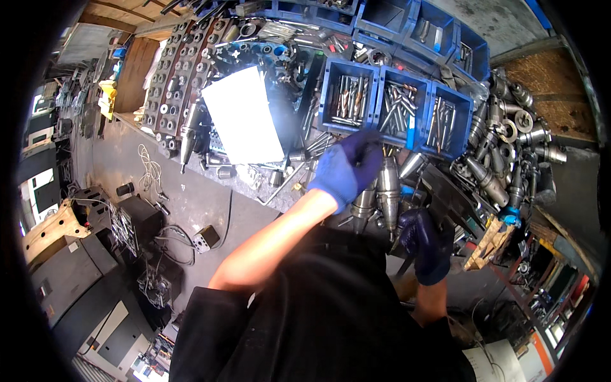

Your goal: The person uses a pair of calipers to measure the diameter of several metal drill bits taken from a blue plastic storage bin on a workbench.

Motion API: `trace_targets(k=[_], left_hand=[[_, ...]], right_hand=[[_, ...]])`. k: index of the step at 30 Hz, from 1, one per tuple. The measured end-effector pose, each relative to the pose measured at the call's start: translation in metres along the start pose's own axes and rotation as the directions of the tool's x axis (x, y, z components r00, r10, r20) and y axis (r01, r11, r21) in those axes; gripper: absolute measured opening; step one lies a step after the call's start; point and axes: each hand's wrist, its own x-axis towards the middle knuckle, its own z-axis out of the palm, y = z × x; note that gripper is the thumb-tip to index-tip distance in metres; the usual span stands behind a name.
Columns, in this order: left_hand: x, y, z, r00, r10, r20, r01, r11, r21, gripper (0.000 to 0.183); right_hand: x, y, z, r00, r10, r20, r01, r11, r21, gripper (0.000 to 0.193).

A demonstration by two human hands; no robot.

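My left hand (351, 167), in a blue and purple work glove, reaches over the bench just in front of the blue bins. Its fingers curl downward close to the tool holders, and whatever they grip is hidden beneath them. Metal tool holders (387, 191) with tapered ends stand at the bench's near edge, between my two hands. Lower and to the right, my right hand (422, 247), gloved in dark purple, is closed beside a dark metal plate (453, 200). What it holds is too dark to make out.
Blue bins (324, 95) hold drill bits and cutters; more blue bins (417, 48) stand behind. White paper sheets (245, 121) lie left of them. Piled tool holders (487, 178) crowd the right side. A rack of collets (175, 89) is at far left. Cables (178, 239) lie lower left.
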Motion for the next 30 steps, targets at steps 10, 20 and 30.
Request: trace_targets(k=[10, 20, 30], left_hand=[[0.023, 0.012, -0.029, 0.984, 0.111, -0.136, -0.036, 0.887, 0.461, 0.035], [0.061, 0.003, -0.021, 0.974, -0.145, -0.177, 0.219, 0.812, 0.541, 0.048], [0.071, 0.005, -0.019, 0.959, -0.214, -0.185, 0.279, 0.826, 0.489, 0.042]], right_hand=[[0.038, -0.003, -0.006, 0.998, 0.067, -0.014, -0.067, 0.998, 0.019, 0.016], [0.049, -0.006, 0.002, 0.998, 0.068, -0.003, -0.068, 0.998, -0.007, 0.019], [0.059, -0.011, 0.002, 0.995, 0.096, -0.007, -0.096, 0.995, 0.007, 0.018]])
